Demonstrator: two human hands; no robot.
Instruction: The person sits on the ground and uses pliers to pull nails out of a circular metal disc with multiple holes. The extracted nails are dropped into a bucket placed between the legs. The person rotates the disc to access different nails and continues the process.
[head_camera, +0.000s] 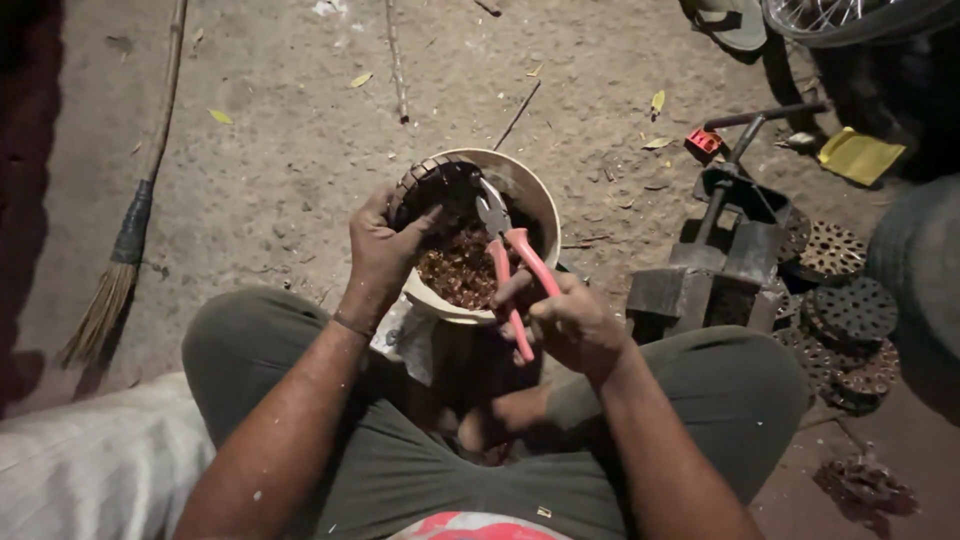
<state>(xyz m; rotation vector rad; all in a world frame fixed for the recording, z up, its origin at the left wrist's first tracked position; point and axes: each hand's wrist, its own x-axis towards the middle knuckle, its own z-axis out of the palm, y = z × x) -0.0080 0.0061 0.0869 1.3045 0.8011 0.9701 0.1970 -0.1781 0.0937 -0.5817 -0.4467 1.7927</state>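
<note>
Left hand (383, 250) fingers clamped around a round dark ribbed part (432, 187), held over a pale bowl (530, 195). Right hand (570, 322) fingers closed on pink-handled pliers (510, 262), tips just beside that part. Dark metal vise (722, 262) right of the right fingers, on the ground.

Dim, warm light from above centre; corners fall into deep shadow; soft focus, slight grain, mild edge distortion.

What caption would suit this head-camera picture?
Left hand holds a round ribbed part over a bowl while right hand works pink-handled pliers.
</note>
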